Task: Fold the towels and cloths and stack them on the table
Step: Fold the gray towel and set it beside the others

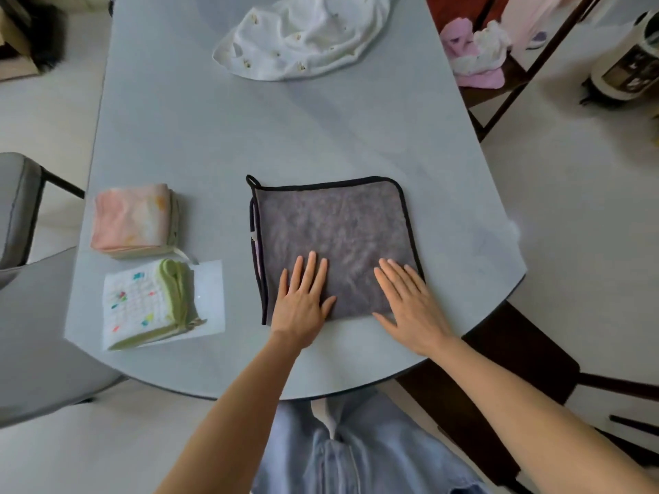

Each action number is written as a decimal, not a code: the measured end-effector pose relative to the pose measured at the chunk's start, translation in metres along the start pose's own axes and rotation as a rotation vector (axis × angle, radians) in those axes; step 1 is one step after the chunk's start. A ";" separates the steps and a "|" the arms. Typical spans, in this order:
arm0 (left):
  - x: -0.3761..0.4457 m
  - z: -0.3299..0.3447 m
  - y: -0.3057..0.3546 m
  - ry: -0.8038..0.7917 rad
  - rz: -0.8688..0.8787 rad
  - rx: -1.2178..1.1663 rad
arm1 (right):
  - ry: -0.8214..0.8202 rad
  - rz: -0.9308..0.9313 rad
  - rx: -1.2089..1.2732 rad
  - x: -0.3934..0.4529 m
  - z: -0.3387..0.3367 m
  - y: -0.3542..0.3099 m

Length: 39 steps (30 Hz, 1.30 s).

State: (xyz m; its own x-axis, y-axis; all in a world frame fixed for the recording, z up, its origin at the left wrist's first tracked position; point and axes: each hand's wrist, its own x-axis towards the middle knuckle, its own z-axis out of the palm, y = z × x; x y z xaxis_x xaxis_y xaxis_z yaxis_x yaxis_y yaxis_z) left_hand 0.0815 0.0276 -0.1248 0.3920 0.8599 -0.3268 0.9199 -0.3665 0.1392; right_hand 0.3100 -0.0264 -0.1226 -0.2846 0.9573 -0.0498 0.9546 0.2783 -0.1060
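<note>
Both hands flat, palms down, fingers straight and slightly spread, pressing on a grey towel (331, 237). Left hand (303, 301) on its near-left part, close to the left hem; right hand (410, 297) on its near-right corner, fingertips pointing away and a little left, heel of the palm over the near edge and onto the surface (249, 137). Gripping nothing with either.

Towel folded to a rough square, black piping along the left, far and right edges, a small black loop (252, 180) sticking out at the far-left corner. Lying flat near the front edge of the pale blue-grey surface, right of centre.

To the left, well apart from the towel: a folded pink cloth (130, 221), thick with layers, and nearer, a folded white cloth (139, 301) with coloured marks and green edging, resting on a thin white sheet (210, 297). The two stacks just beside each other, whether touching unclear.

At the far end, an unfolded white cloth (303, 33) in a crumpled heap, small dark prints on it.

Beyond the surface to the right, a dark wooden chair (499, 87) with pink and white fabric (470, 55) piled on the seat. On the left, a grey chair (18, 205). Below, blue jeans (356, 454).
</note>
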 end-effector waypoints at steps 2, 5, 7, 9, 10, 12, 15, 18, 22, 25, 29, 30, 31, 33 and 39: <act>-0.008 0.004 0.003 -0.021 0.005 -0.001 | 0.014 0.076 0.053 -0.017 -0.001 0.004; -0.026 0.008 0.007 -0.048 0.117 0.028 | 0.117 0.443 0.350 -0.036 -0.004 -0.001; -0.032 0.007 0.009 -0.081 0.168 0.069 | 0.146 0.761 0.734 -0.033 -0.013 -0.006; -0.031 0.005 0.014 -0.096 0.132 0.087 | 0.113 0.929 0.999 -0.026 -0.018 -0.002; -0.030 0.004 0.018 -0.089 0.104 0.094 | 0.121 0.940 1.059 -0.024 -0.020 0.000; -0.030 0.001 0.027 -0.064 0.062 0.136 | 0.176 0.904 1.168 -0.021 -0.026 0.002; -0.030 0.000 0.033 -0.040 0.009 0.181 | 0.221 0.800 1.376 -0.013 -0.043 0.000; -0.024 -0.011 0.027 0.033 0.022 0.095 | 0.191 0.689 1.303 0.001 -0.051 0.010; -0.002 -0.052 0.010 -0.068 -0.059 -0.223 | 0.076 0.554 0.918 0.009 -0.059 0.028; 0.019 -0.086 -0.005 -0.060 -0.167 -0.235 | 0.047 0.528 0.856 0.024 -0.070 0.032; 0.033 -0.115 -0.017 0.039 -0.243 -0.165 | -0.052 0.420 0.778 0.046 -0.083 0.039; 0.034 -0.120 -0.018 0.041 -0.229 -0.141 | -0.071 0.405 0.735 0.048 -0.086 0.041; 0.032 -0.123 -0.019 0.035 -0.205 -0.108 | -0.064 0.399 0.687 0.050 -0.088 0.043; 0.028 -0.129 -0.020 0.011 -0.131 -0.013 | -0.009 0.378 0.581 0.053 -0.092 0.046; 0.010 -0.133 -0.024 -0.286 0.074 0.121 | -0.326 0.089 0.206 0.044 -0.100 0.047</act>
State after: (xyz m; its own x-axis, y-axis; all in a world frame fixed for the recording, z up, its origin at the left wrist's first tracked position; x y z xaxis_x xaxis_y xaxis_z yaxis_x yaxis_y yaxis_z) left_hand 0.0631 0.0923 -0.0075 0.4262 0.7010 -0.5718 0.8756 -0.4786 0.0660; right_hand 0.3508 0.0363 -0.0308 -0.2463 0.8930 -0.3767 0.9485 0.1423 -0.2829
